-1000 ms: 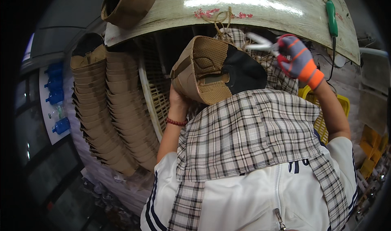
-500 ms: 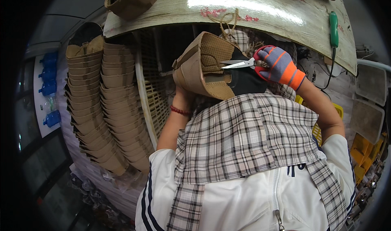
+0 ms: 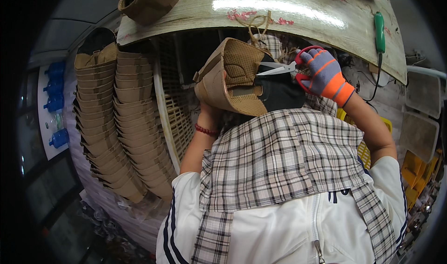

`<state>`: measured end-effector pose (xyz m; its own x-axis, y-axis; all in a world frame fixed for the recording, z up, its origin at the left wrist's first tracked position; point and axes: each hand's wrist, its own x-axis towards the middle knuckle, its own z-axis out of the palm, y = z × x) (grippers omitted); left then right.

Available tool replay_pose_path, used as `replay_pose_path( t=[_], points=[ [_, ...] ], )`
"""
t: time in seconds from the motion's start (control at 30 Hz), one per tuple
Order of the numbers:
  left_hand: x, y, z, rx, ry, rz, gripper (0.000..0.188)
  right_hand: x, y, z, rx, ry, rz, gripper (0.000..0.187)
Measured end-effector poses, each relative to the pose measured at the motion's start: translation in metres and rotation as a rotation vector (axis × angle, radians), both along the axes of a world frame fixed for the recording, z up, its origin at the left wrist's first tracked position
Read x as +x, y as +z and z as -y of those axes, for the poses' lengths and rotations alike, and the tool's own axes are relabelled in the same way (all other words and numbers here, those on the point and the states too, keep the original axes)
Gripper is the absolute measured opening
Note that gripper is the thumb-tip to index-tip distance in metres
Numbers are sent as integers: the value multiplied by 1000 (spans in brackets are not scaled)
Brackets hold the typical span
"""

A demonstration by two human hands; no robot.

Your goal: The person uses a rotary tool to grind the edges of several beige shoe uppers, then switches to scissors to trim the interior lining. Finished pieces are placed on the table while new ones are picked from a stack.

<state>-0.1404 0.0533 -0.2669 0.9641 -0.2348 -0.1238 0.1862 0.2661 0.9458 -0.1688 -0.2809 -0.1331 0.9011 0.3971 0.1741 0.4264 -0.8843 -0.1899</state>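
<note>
My left hand (image 3: 211, 109), with a red beaded bracelet at the wrist, grips a hollow tan fabric piece (image 3: 212, 83) from its left side. Most of the fingers are hidden behind it; a bit of one shows at the rim. Its lining is tan mesh, and a black part (image 3: 285, 92) extends to the right. My right hand (image 3: 322, 72), in a grey and orange glove, is closed around red-handled scissors (image 3: 279, 70). Their blades are spread slightly and point left, over the border between the mesh and the black part.
Tall nested stacks of similar tan pieces (image 3: 95, 110) stand at left, beside a plastic crate (image 3: 167, 105). Across the far side runs a table (image 3: 200, 21) bearing a brown rounded piece (image 3: 153, 3) and a green-handled corded tool (image 3: 380, 33). A yellow basket (image 3: 386, 123) is at right.
The scissors and my right hand have shifted slightly right, drawing the blades back from the mesh. The tan piece has tilted a little, with its left side moving left.
</note>
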Motion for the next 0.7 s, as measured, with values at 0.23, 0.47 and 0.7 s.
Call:
replay_pose_path(
  t=[0.23,0.47,0.7],
  points=[
    [-3,36,21,-249,36,-95,42,-5,6,30,-5,-131,9,38],
    [0,38,20,-284,30,-206,43,5,9,-7,-52,76,31,39],
    [-4,16,14,153,54,129,43,8,8,16,-34,33,-37,37]
  ],
)
